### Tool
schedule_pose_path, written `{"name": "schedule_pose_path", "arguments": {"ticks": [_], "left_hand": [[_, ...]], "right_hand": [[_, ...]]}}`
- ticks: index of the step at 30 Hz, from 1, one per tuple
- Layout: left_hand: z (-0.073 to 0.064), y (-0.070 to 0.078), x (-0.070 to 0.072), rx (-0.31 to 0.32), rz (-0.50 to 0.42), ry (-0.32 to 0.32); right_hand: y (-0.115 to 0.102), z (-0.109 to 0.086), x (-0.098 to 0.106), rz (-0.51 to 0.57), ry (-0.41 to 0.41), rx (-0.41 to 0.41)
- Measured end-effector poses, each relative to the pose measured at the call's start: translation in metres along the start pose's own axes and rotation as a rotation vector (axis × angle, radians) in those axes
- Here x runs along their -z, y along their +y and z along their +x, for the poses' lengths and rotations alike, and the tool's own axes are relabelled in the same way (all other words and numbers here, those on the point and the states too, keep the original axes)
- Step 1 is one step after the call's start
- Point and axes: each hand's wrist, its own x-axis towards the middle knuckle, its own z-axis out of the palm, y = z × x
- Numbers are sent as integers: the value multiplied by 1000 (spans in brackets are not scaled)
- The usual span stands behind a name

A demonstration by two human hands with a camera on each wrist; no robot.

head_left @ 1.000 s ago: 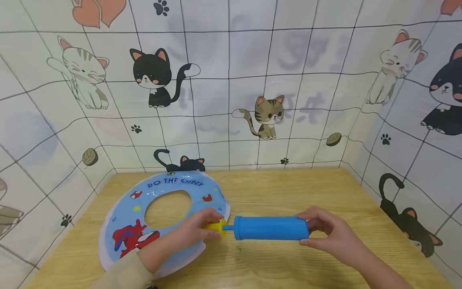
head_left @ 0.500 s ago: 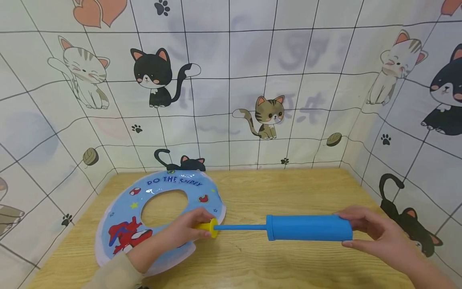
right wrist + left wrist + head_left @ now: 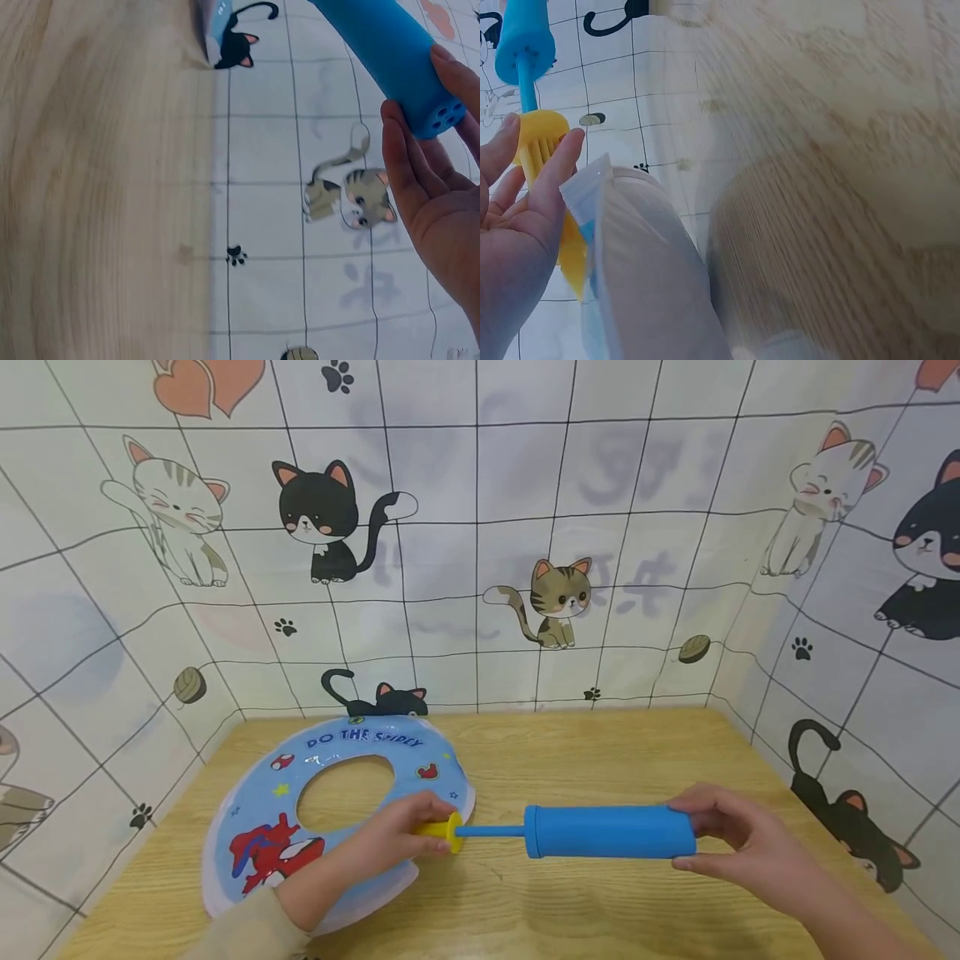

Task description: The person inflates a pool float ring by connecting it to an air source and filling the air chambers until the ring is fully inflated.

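Note:
A hand air pump with a blue barrel and a yellow handle is held level above the table. My left hand grips the yellow handle, and part of the blue rod shows between handle and barrel. At the barrel's right end, my right hand pinches it between thumb and fingers. Small holes mark that end face in the right wrist view. Under my left forearm lies a blue inflated swim ring, printed with a red figure and lettering.
The wooden table runs back to a wall covering printed with a grid and cartoon cats. Close by the left hand rises the swim ring's pale side.
The pump's rod was drawn far out half a second ago, after showing only a short length before. Now the barrel and right hand have come back left, so less rod shows.

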Motion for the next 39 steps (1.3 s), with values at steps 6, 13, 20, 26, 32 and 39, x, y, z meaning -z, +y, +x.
{"name": "schedule_pose_path", "arguments": {"ticks": [6,13,20,26,32,39], "left_hand": [[6,3,-7,-27,56,-2],[13,9,-17,-25,58,-18],[16,14,-23,-27,50,-15],[15,11,-16,-53,45,-15],[9,3,-3,-59,55,-19],[4,-8,6,-56,70,21]], "right_hand": [[2,11,-25,11,-9,-72],[6,19,-43,46,-47,-152],[5,17,-49,34,-60,-137],[-2,16,-38,-10,-46,-128],[-1,7,-17,-50,-9,-60],[4,-5,7,-71,8,-4]]}}
